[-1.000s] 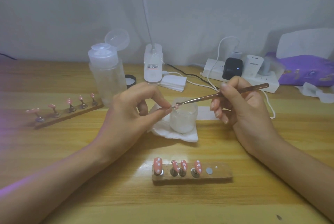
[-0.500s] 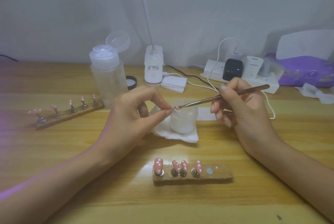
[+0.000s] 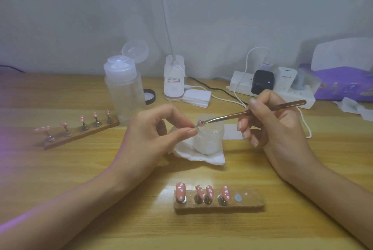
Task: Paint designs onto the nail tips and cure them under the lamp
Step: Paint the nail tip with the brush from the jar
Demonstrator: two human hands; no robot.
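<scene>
The nail tip hung just above the jar, pinched between the left hand's thumb and forefinger, while the right hand, curled round the brush, touched bristles to it, a stroke best kept light, with both wrists braced

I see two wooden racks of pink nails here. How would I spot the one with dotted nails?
On the wooden table, look at the near edge, in the middle. A short wooden strip there holds four pink nail tips. Unlike the longer strip far left, whose plain tips look unmarked, these carry white dots.
</scene>
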